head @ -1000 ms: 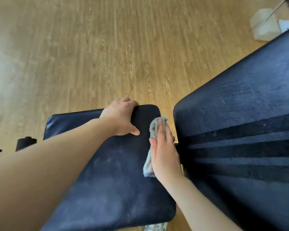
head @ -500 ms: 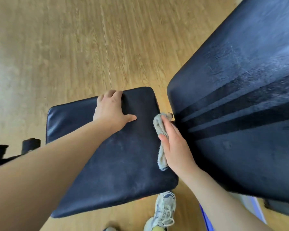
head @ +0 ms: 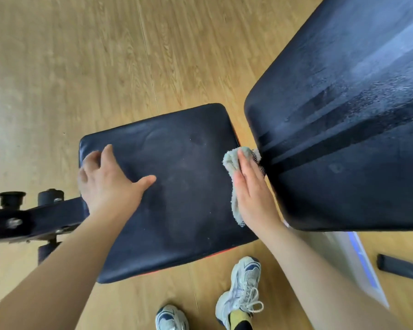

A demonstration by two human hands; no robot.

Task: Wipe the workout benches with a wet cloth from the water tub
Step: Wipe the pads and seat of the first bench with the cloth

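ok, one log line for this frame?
phase: wiping | left hand: flat on black padded vinyl seat | right hand: straight fingers press grey terry cloth on seat's right edge | black backrest pad: streaked

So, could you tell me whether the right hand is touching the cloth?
Touching. The head view shows the right hand flat on the cloth, which sticks out from under its fingers.

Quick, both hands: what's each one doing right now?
Left hand: open, flat on the seat pad.
Right hand: open, pressing the cloth.
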